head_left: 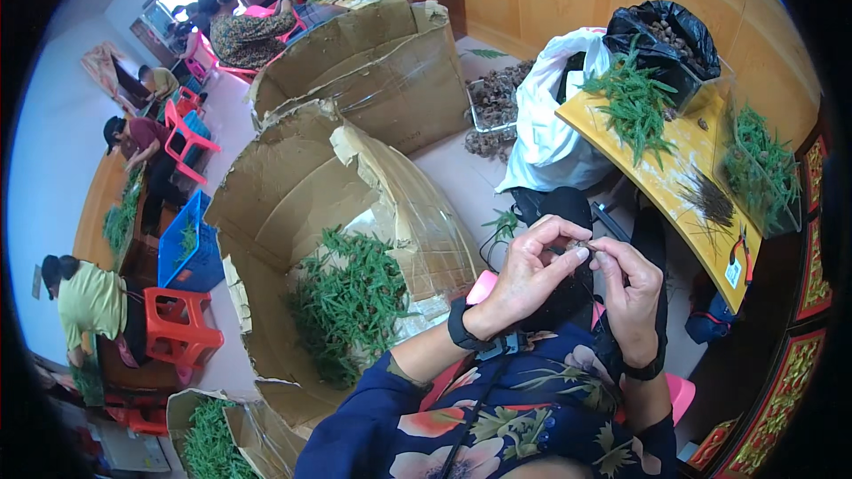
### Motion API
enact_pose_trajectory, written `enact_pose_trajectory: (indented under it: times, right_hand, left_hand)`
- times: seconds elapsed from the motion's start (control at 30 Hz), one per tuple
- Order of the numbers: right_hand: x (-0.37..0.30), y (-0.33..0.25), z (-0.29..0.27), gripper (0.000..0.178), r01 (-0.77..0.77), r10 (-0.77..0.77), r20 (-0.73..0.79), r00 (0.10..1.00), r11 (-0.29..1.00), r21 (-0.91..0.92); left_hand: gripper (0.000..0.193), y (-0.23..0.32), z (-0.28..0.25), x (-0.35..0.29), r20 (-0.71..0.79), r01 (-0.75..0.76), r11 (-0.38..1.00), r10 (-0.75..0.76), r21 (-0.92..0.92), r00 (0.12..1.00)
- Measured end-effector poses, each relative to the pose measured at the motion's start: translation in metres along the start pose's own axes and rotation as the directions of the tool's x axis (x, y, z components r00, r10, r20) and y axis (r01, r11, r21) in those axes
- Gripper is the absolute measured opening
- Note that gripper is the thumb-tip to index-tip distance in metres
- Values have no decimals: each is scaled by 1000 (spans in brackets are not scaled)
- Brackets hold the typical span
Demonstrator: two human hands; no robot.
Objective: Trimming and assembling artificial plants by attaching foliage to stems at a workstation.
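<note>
Above my lap, my left hand (525, 270) and my right hand (632, 288) meet at their fingertips. Between the thumb and forefinger of the left is a small brown pine cone (575, 247), mostly covered by the fingers. My right thumb and forefinger pinch at its right side; whatever thin piece they hold there is too small to make out. To the right stands a yellow-topped table (612, 129) with green artificial sprigs (632, 93), a bundle of thin brown stems (707, 198) and red-handled pliers (744, 257).
Left of me, a large torn cardboard box (266, 257) holds green sprigs (351, 297). A white plastic bag (541, 124), a black bag (626, 40) of pine cones and a clear bin (794, 204) stand near the table. Several people work beyond red stools (182, 324) and a blue crate (191, 248).
</note>
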State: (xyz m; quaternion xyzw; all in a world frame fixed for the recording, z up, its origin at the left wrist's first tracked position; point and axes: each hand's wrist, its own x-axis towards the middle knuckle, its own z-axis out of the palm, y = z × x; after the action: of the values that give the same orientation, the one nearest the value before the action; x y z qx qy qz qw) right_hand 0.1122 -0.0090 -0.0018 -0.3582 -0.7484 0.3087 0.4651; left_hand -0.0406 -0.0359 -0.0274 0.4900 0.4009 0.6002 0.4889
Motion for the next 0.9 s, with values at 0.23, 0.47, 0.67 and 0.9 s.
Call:
enact_pose_trajectory:
  times: [0.23,0.47,0.67,0.9]
  right_hand:
    - [-1,4,0,15,23,-22,13,1000,999,-24]
    - [-12,3,-9,15,-32,32,42,999,999,-13]
    - [-15,7,-13,16,-14,15,16,1000,999,-47]
    - [-8,14,-10,19,81,-79,-105,991,997,16]
  left_hand:
    - [19,2,-2,1,8,-1,997,0,74,1000]
    - [19,-3,6,-7,12,-13,998,13,62,1000]
    - [21,-9,8,-4,21,-37,995,35,95,999]
    - [35,7,8,2,-141,-44,999,46,16,989]
